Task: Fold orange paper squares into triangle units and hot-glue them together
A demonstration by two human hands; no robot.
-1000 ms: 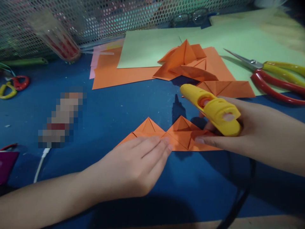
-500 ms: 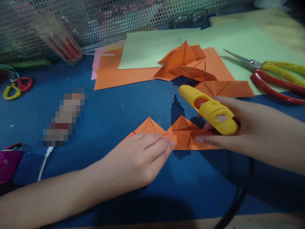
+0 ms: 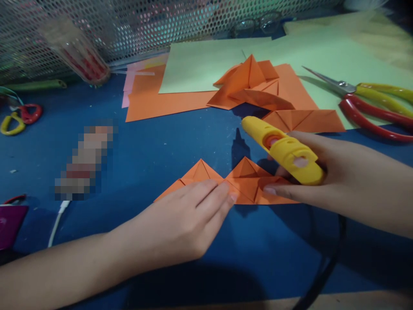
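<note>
Folded orange paper (image 3: pixel 247 185) with two raised peaks lies on the blue table near the middle. My left hand (image 3: pixel 193 215) presses on its left part, fingers together, the fingertips at the dip between the peaks. In my right hand (image 3: pixel 309 172) is a yellow glue gun (image 3: pixel 284 150), its nose pointing to the upper left above the table. The thumb of that hand touches the right part of the folded paper. Whether the left fingers pinch the paper or only hold it down is hidden.
More folded orange pieces (image 3: pixel 251 86) lie on orange and green sheets (image 3: pixel 200 64) behind. Red-and-yellow scissors (image 3: pixel 348 90) rest at the right. A jar (image 3: pixel 80 56), small scissors (image 3: pixel 30 114) and a blurred-out object with a white cable (image 3: pixel 58 221) are at the left. A dark cord (image 3: pixel 325 267) hangs at the lower right.
Little differs. Both hands stay in place on the paper, and the glue gun is nearly still. The things at the left appear shifted slightly leftward in view.
</note>
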